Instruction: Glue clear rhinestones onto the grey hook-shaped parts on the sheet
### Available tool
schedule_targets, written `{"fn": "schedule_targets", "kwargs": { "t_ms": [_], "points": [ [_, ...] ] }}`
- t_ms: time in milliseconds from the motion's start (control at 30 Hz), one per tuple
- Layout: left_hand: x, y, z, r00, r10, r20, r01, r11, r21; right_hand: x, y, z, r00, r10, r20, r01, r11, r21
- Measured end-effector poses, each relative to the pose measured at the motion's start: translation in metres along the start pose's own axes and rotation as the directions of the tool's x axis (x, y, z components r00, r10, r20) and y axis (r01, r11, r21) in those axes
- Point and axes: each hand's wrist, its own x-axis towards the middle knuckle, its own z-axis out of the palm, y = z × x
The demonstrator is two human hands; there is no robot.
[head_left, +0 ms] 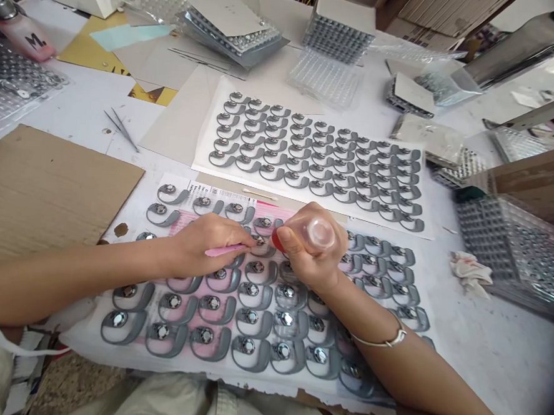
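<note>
My left hand (204, 244) is closed on a thin pink stick (225, 250) whose tip points at a grey curved piece with a shiny stone (258, 242). My right hand (309, 247) is wrapped round a small clear bottle (320, 234) with a red tip (277, 239), held right over the same piece. Both hands rest above a white sheet (131, 214) covered with rows of several such grey pieces (251, 322). A second sheet (205, 147) of the same pieces lies behind it.
A brown cardboard sheet (43, 187) lies at the left, metal tweezers (121, 128) beyond it. Clear blister trays of stones (337, 39) stand at the back and right (513, 247). A crumpled white rag (470, 272) sits right of the near sheet.
</note>
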Motion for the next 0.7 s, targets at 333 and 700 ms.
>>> {"fn": "schedule_targets", "kwargs": {
  "t_ms": [333,700],
  "points": [
    [0.0034,-0.0014,-0.0025,0.994,-0.105,0.019,0.106,0.991,-0.078,-0.0002,-0.002,0.0003,1.0,-0.017,0.004,0.017,1.0,0.019],
    [0.007,-0.0028,-0.0055,0.957,-0.284,0.06,0.29,0.943,-0.161,-0.0036,-0.0001,0.0026,1.0,-0.02,-0.007,0.021,0.998,0.059]
  ]
}}
